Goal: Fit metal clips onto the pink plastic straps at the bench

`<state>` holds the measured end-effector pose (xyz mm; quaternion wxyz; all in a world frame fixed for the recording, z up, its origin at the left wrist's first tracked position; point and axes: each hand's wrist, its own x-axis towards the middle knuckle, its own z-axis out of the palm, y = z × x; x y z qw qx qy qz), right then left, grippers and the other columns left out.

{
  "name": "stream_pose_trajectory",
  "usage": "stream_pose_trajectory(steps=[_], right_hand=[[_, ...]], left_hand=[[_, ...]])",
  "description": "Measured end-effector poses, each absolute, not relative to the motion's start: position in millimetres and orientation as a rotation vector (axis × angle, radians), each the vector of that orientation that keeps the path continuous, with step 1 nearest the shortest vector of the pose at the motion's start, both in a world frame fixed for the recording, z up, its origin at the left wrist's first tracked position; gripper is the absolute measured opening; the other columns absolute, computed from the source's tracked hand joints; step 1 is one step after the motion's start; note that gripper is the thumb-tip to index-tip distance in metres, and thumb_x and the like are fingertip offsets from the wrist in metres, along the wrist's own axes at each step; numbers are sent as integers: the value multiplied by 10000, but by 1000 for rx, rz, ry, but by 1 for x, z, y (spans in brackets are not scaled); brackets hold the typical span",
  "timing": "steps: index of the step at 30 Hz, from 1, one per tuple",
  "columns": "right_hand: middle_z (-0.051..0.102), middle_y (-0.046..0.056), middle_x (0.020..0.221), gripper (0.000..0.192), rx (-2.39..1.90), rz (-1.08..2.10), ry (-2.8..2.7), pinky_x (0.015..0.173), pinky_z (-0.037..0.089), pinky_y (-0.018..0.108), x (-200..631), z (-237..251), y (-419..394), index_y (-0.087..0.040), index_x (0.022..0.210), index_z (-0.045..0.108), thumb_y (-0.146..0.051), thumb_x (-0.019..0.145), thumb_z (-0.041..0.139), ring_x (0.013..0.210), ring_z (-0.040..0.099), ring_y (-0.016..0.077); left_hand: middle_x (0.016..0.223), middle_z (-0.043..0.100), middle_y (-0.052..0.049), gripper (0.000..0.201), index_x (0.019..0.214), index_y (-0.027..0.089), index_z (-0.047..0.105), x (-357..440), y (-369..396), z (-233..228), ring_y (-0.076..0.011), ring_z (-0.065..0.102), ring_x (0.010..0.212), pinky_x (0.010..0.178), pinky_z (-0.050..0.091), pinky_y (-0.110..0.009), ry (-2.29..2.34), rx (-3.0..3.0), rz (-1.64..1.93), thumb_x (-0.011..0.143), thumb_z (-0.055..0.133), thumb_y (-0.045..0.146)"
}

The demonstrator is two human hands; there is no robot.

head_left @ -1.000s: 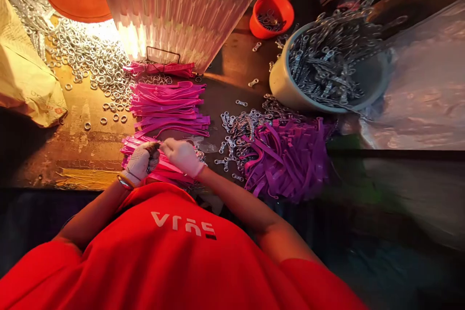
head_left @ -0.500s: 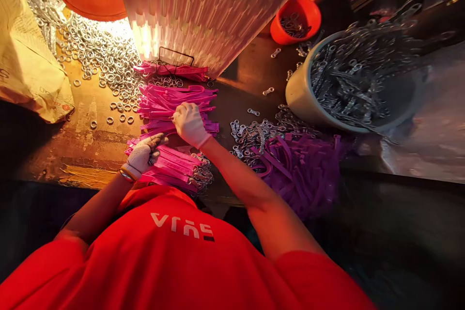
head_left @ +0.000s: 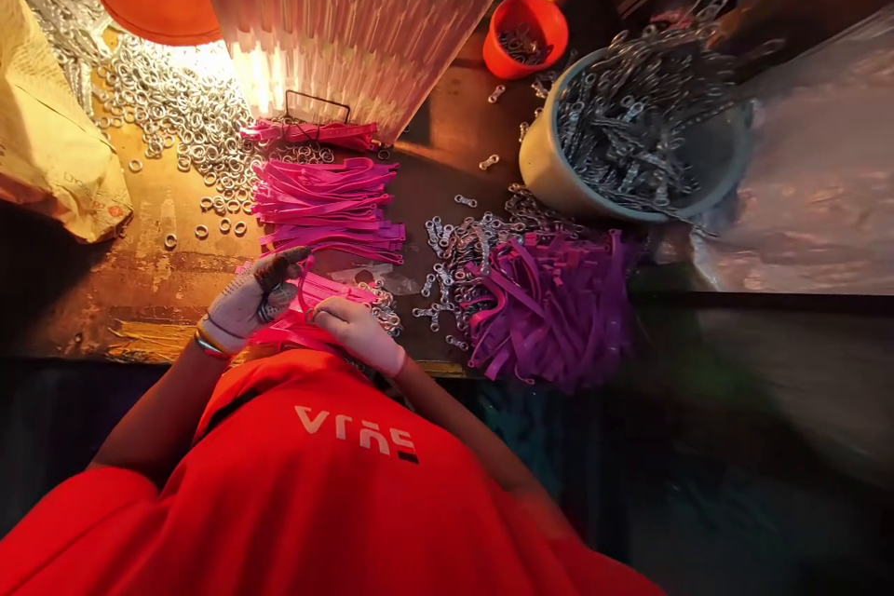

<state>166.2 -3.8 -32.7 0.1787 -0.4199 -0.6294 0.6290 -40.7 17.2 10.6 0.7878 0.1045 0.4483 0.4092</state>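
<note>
My left hand [head_left: 244, 303], in a white knit glove with dark fingers, is closed on the upper part of a pink strap [head_left: 303, 281]. My right hand [head_left: 359, 332], in a pale glove, pinches at the strap's lower end, where what looks like a small metal ring shows at the fingertips. Below both hands lies a bundle of pink straps [head_left: 342, 287] with metal links at their right ends, partly covered by the hands. Just beyond the hands is a pile of pink straps [head_left: 325, 196] laid side by side.
Loose metal rings [head_left: 202, 126] are heaped at the left. Metal links [head_left: 447, 242] and a purple strap heap [head_left: 551, 307] lie at the right. Behind stand a grey bucket [head_left: 537, 158] of metal pieces, a red cup [head_left: 499, 56] and a corrugated panel [head_left: 335, 9]. A paper sack [head_left: 56, 130] is far left.
My right hand has come back from the pink strap pile toward my body, beside my left hand. A single strap is now stretched between the hands. The view has shifted slightly.
</note>
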Motion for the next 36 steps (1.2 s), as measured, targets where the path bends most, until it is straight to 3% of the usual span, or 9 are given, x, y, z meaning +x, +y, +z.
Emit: stream_pose_trajectory(steps=[4,7,10,14,16,22,25,31,36], right_hand=[[706,5,855,313,-1268,1649,-1755,796,475,285,162,-33,-15,-220,872,729,-466,987,573,830,605,165],[681,8,832,310,-1266,1526,-1850,791,466,285,163,-34,-24,-221,835,711,-418,1010,547,813,582,161],[683,34,905,281,-1199,1419,-1937,850,467,304,167,-35,-33,-210,849,689,-328,1027,507,869,593,170],[691,53,968,209,-1195,1329,-1947,899,470,313,174,-38,-43,-207,905,686,-285,1018,528,930,617,183],[695,55,979,198,-1208,1316,-1940,897,472,306,175,-41,-48,-205,923,686,-281,1021,531,937,623,180],[691,48,943,204,-1251,1315,-1828,870,475,295,165,-52,-58,-196,902,686,-296,1021,555,908,621,172],[702,39,955,244,-1160,1404,-1707,869,497,283,167,-47,-56,-199,957,708,-342,1039,527,918,646,163],[764,80,1146,305,-1383,1076,-1744,998,492,332,188,-10,-35,-226,1238,712,-331,1044,502,1077,681,212],[746,118,1211,345,-1667,869,-2141,952,476,316,190,23,-24,-195,1319,675,-263,1050,471,1095,673,234]], left_hand=[[610,466,43,452,1202,125,753,-37,9,15,-32,328,436,367,213,-161,1047,468,849,825,839,359],[551,392,67,395,1144,118,766,-38,10,10,-35,312,405,356,192,-162,1092,491,730,823,831,340],[552,435,61,283,1021,104,765,-40,12,0,-36,340,381,336,194,-160,1171,479,689,788,830,252],[707,650,-11,240,996,106,716,-40,12,-10,-31,386,372,321,241,-158,1259,439,686,783,806,173],[730,670,-35,168,925,92,685,-38,12,-10,-20,376,371,317,233,-146,1268,383,629,823,784,181],[527,416,69,63,930,107,675,-31,17,11,-25,291,358,317,183,-113,1141,174,638,923,614,91],[526,408,69,22,900,118,671,-26,15,24,-31,336,383,329,211,-109,1120,267,686,905,670,139],[656,602,10,346,880,134,663,-8,-1,27,-24,384,401,345,265,-145,1144,654,671,817,824,433],[569,533,36,429,773,150,619,5,-9,17,-34,364,385,351,252,-173,1154,793,574,837,764,549]])
